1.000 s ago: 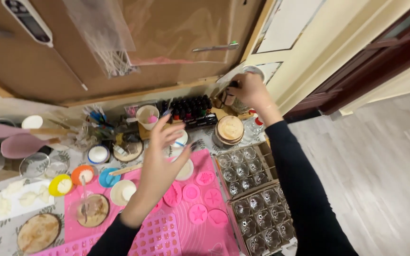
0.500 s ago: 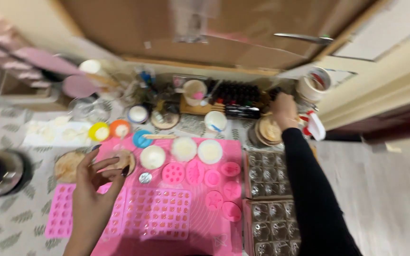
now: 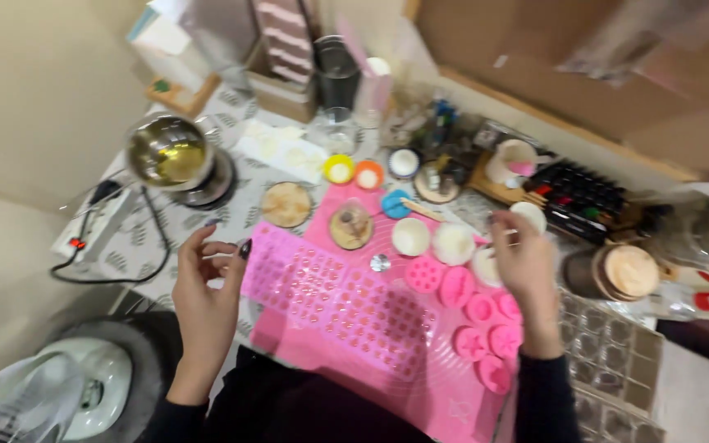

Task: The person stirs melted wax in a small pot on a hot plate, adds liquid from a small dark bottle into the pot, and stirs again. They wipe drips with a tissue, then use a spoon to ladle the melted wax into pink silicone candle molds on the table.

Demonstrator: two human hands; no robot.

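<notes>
Motion blur hides whether your right hand [image 3: 525, 267] grips anything above the round white moulds [image 3: 453, 244]; your left hand [image 3: 207, 283], fingers loosely curled and empty, hovers beside the pink mould tray [image 3: 346, 308]; a metal pot [image 3: 170, 156] stands beyond on the table [image 3: 137, 246].

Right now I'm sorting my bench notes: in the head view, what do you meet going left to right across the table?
Steel pot → left hand → round wooden lid → pink grid mould → right hand → brown jar.

pink silicone moulds [image 3: 334, 299] lay on a pink mat [image 3: 420, 385]; the tablecloth [image 3: 244, 205] was white with grey leaves.
</notes>
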